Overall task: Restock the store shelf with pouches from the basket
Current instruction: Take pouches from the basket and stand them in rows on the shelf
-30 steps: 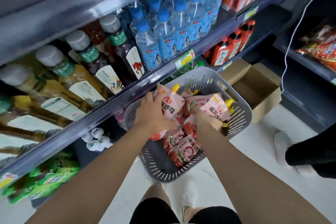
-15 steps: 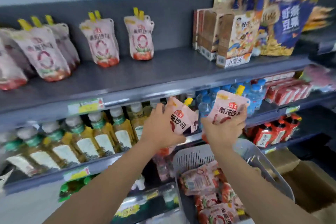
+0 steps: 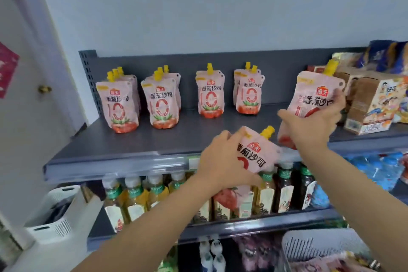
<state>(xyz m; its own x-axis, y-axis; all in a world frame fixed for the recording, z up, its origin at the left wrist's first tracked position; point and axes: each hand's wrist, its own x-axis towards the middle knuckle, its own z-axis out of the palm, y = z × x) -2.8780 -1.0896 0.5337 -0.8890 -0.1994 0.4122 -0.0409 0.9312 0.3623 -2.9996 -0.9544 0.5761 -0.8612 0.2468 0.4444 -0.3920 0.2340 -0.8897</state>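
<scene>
Pink tomato-sauce pouches with yellow spouts stand in four short rows (image 3: 164,97) on the grey top shelf (image 3: 132,139). My right hand (image 3: 313,126) grips one pouch (image 3: 315,93) upright over the shelf's right part, beside the cartons. My left hand (image 3: 223,161) holds a second pouch (image 3: 256,152), tilted, in front of the shelf's front edge. The grey slotted basket (image 3: 309,243) sits at the bottom right with more pouches in it.
Brown cartons (image 3: 373,104) and blue bags stand at the top shelf's right end. Bottled drinks (image 3: 136,196) fill the shelf below, with blue-capped water bottles (image 3: 375,168) to the right. A white plastic unit (image 3: 57,216) sits at the lower left.
Both hands lifted a pouch each out of the basket and rose to the top shelf. The right pouch now reaches over the shelf; the left one trails at its front edge.
</scene>
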